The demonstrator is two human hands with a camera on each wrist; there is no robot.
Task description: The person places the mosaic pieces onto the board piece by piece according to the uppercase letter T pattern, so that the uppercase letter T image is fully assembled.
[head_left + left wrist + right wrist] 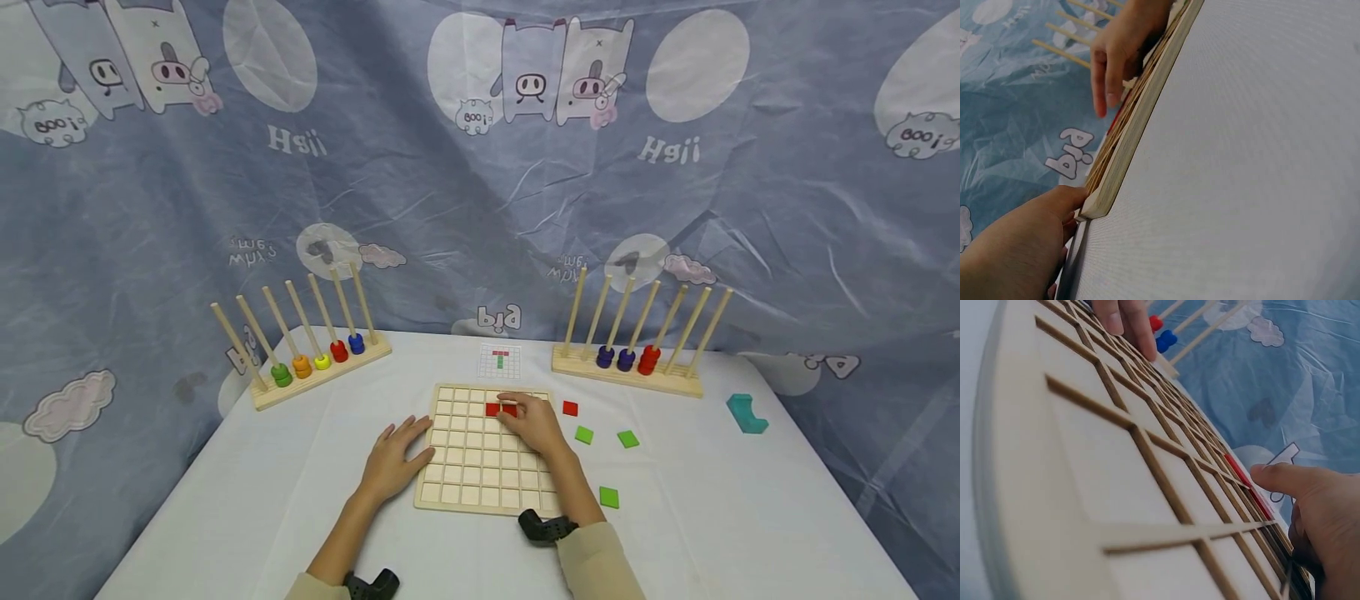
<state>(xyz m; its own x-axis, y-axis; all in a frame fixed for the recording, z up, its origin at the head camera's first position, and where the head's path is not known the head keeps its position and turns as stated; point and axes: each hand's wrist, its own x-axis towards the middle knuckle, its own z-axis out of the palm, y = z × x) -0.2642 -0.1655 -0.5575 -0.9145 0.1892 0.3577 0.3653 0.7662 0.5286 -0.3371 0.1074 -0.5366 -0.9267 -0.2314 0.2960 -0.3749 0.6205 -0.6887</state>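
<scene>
A square wooden grid board (480, 510) lies on the white table, with two red square tiles (492, 409) side by side in its second row. Over the right-hand red tile, my right hand (534, 425) has its thumb and forefinger apart, fingertips close to the tile. In the right wrist view the thumb (1285, 478) is just above the red tiles (1260, 503), which sit low in their cells. My left hand (392, 462) rests at the board's left edge, fingers spread. Its thumb (1066, 199) touches the board's corner in the left wrist view.
Right of the board lie a loose red tile (571, 408) and several green tiles (609, 497). A printed pattern card (499, 362) is behind it. Peg racks with coloured beads stand at left (322, 375) and right (627, 374). A teal block (746, 414) lies far right.
</scene>
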